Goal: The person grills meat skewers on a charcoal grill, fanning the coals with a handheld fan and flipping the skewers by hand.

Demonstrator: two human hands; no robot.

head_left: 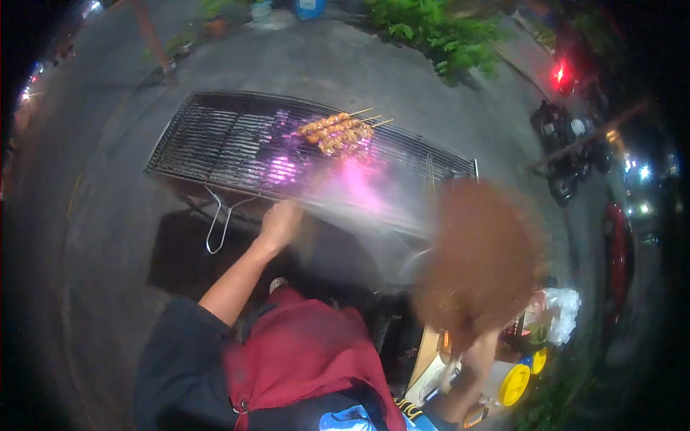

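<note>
A rectangular charcoal grill with a wire grate [215,137] stands before me. Several meat skewers [337,132] lie towards its far side, their bare stick ends pointing away to the right. Pinkish flame [361,183] and pale smoke rise at the middle of the grate. My left hand [281,222] is curled into a fist at the grill's front edge; whether it grips anything is hidden. At the right, my right hand [477,350] holds a round brown hand fan [480,258], blurred by motion. The fan covers the grill's near right corner and part of that hand.
A wire handle loop [217,229] juts from the grill's front. Thin sticks [429,169] rest at the grate's right. Beside me are containers with a yellow lid [515,385] and a plastic bag [561,315]. Leafy plants [436,32] and a parked motorcycle [560,145] are beyond.
</note>
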